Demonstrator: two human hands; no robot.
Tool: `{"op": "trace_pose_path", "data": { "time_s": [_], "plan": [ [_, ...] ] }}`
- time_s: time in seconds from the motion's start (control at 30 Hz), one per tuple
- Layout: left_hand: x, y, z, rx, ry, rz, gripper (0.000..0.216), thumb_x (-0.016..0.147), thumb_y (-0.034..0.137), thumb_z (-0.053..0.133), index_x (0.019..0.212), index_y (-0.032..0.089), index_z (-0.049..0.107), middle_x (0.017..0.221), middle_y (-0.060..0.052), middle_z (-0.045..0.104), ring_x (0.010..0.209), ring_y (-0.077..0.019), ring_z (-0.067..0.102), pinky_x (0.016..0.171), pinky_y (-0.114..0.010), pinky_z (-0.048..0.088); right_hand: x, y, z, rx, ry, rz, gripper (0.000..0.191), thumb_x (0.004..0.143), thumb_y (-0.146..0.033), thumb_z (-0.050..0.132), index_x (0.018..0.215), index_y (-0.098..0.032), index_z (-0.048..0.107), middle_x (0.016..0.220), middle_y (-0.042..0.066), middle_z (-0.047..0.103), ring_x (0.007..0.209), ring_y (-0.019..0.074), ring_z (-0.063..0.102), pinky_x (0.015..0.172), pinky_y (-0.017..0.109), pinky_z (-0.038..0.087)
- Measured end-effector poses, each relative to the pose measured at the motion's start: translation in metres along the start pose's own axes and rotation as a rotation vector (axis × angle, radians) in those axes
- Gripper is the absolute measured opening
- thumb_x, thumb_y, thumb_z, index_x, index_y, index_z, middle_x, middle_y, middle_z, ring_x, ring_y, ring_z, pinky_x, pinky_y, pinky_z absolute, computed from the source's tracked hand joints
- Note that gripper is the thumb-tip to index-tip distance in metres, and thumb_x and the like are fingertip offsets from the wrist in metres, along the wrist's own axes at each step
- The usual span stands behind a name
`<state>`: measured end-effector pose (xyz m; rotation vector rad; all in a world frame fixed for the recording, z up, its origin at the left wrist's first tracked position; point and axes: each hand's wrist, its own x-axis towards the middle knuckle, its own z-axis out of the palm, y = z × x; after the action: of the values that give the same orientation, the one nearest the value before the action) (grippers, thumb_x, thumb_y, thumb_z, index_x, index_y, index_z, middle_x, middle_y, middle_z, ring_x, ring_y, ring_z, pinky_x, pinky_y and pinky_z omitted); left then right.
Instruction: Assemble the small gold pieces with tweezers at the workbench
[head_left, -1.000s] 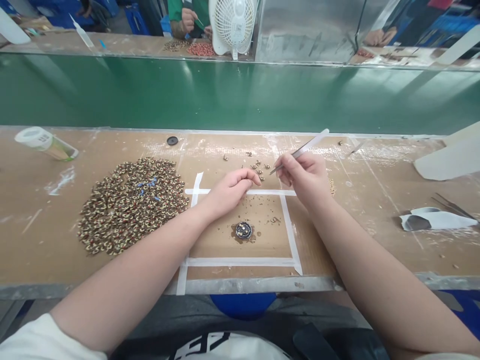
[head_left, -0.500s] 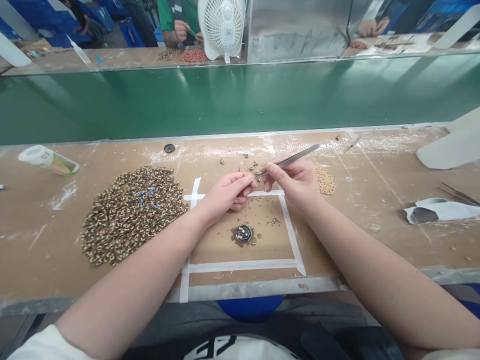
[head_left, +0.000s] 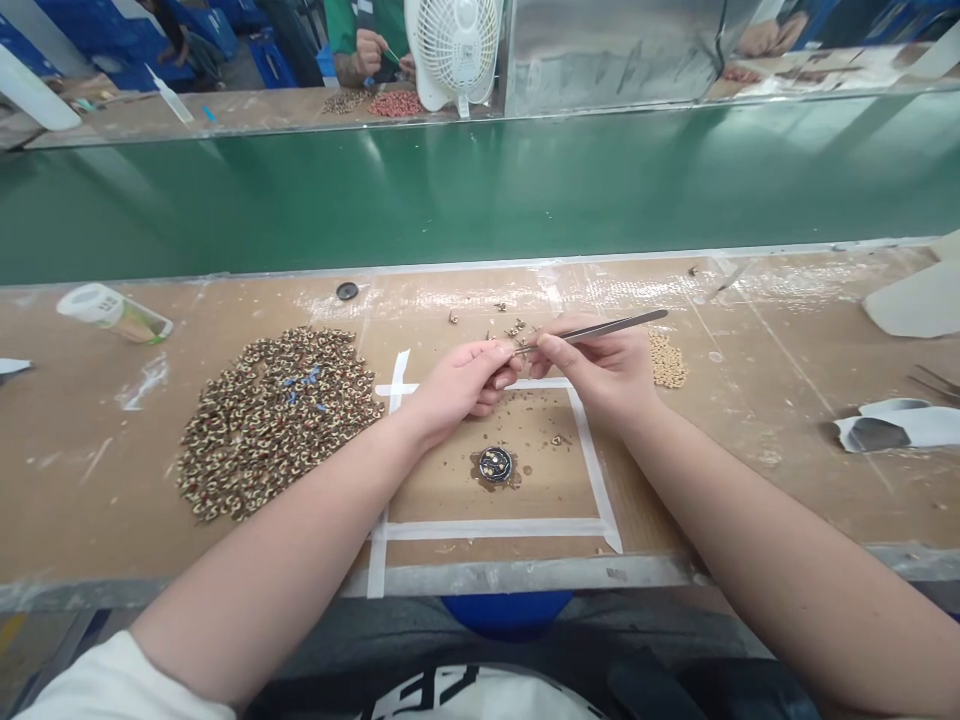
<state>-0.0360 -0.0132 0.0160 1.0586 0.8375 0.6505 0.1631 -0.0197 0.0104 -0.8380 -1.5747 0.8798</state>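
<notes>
My right hand (head_left: 604, 365) grips a pair of metal tweezers (head_left: 619, 325), their tips pointing left to my left fingertips. Pinched closed, my left hand (head_left: 472, 378) has its thumb and forefinger at those tips; the small piece between them is too hidden to name. Below the hands, a small round dark dish (head_left: 495, 464) with small light bits in it sits on a wet patch inside a white tape frame (head_left: 495, 529). A few small metal pieces (head_left: 516, 328) lie just beyond my hands. Right of my right hand is a pile of small beige pieces (head_left: 667, 362).
A large heap of small brass-and-dark parts (head_left: 277, 420) covers the left side. A tipped white-and-green canister (head_left: 116, 312) and a black round lid (head_left: 347, 291) lie behind it. At right are a white wrapper (head_left: 900, 425) and other tweezers (head_left: 934, 383). A green belt (head_left: 480, 200) runs beyond the table.
The whole view has shifted slightly, so things appear a little further right. The tweezers lie at a flatter angle, with their tips still at my left fingertips.
</notes>
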Motion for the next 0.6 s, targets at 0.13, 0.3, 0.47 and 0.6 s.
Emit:
{"op": "trace_pose_path", "data": {
  "time_s": [0.13,0.3,0.47,0.6],
  "plan": [
    [-0.0003,-0.0005,0.0007,-0.019,0.003,0.001,0.031,0.107,0.04,0.052,0.085,0.019,0.054,0.071,0.006,0.039,0.049,-0.0053,0.021,0.047,-0.022,0.013,-0.0007,-0.001,-0.0003,-0.005,-0.012,-0.02,0.024,0.098,-0.046,0.075,0.088,-0.024,0.08,0.076,0.002,0.076,0.063,0.0167,0.073,0.06,0.034,0.063],
    [-0.0002,-0.0003,0.0008,-0.027,0.0,0.005,0.031,0.107,0.042,0.053,0.085,0.019,0.054,0.071,0.006,0.038,0.049,-0.0058,0.02,0.046,-0.021,0.013,-0.0029,0.0007,-0.0016,-0.125,-0.018,-0.084,0.021,0.101,-0.041,0.071,0.09,-0.025,0.079,0.082,0.003,0.077,0.068,0.0177,0.074,0.066,0.037,0.061],
    [0.0007,-0.0018,-0.0008,-0.043,-0.009,0.008,0.034,0.106,0.044,0.055,0.084,0.019,0.055,0.069,0.006,0.036,0.05,-0.0058,0.018,0.047,-0.021,0.013,-0.0031,-0.0014,-0.0003,-0.206,-0.011,-0.15,0.02,0.102,-0.038,0.068,0.089,-0.027,0.078,0.076,0.003,0.077,0.071,0.0195,0.073,0.07,0.039,0.06],
    [0.0012,-0.0026,-0.0018,-0.072,-0.013,0.015,0.034,0.105,0.045,0.057,0.084,0.018,0.057,0.069,0.006,0.036,0.049,-0.0053,0.018,0.047,-0.021,0.013,-0.0032,-0.0017,0.0021,-0.202,0.012,-0.149,0.021,0.103,-0.038,0.067,0.09,-0.026,0.078,0.078,0.003,0.077,0.068,0.0184,0.073,0.068,0.038,0.06]
  ]
}}
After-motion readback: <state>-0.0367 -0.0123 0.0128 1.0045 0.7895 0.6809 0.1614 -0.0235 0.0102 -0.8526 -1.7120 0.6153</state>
